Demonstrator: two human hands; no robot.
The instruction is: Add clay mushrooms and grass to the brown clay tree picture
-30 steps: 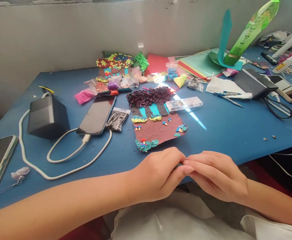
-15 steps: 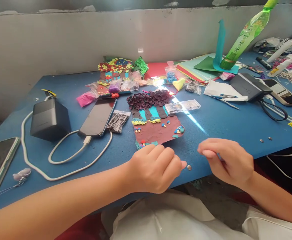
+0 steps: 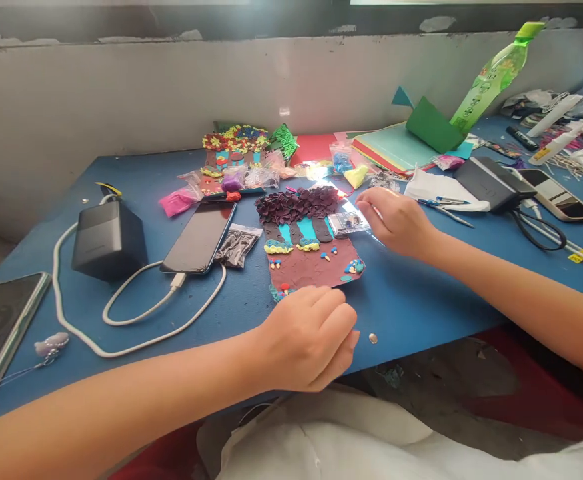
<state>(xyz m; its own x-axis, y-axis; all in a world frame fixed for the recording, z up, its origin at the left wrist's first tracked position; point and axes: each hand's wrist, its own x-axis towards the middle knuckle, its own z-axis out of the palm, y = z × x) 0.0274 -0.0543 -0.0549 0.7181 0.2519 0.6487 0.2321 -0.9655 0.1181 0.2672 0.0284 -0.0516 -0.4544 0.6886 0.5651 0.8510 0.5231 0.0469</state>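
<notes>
My left hand (image 3: 314, 340) is closed at the table's front edge, its palm turned down, so anything inside is hidden. Just beyond it lies a clay picture (image 3: 311, 263) with a brown ground, small clay mushrooms, dark trunks on light blue and a crown of dark purple petals (image 3: 298, 203). My right hand (image 3: 396, 220) is over the table to the right of the picture, fingers bent and a little apart, nothing visible in them. Its fingertips are by a small clear plastic case (image 3: 350, 223), whose right end the hand covers. I cannot tell whether they touch.
A phone (image 3: 198, 237) on a white cable, a black charger block (image 3: 108, 240) and a bag of black clay (image 3: 238, 245) lie left. Behind are another clay picture (image 3: 236, 143) and clay bags. At right stand a folded green card (image 3: 434, 127) and a tilted green bottle (image 3: 494, 83).
My right hand has moved forward and left, from the front edge to the clear case. My left hand stays nearly in place, still closed. The green card by the bottle has lifted up.
</notes>
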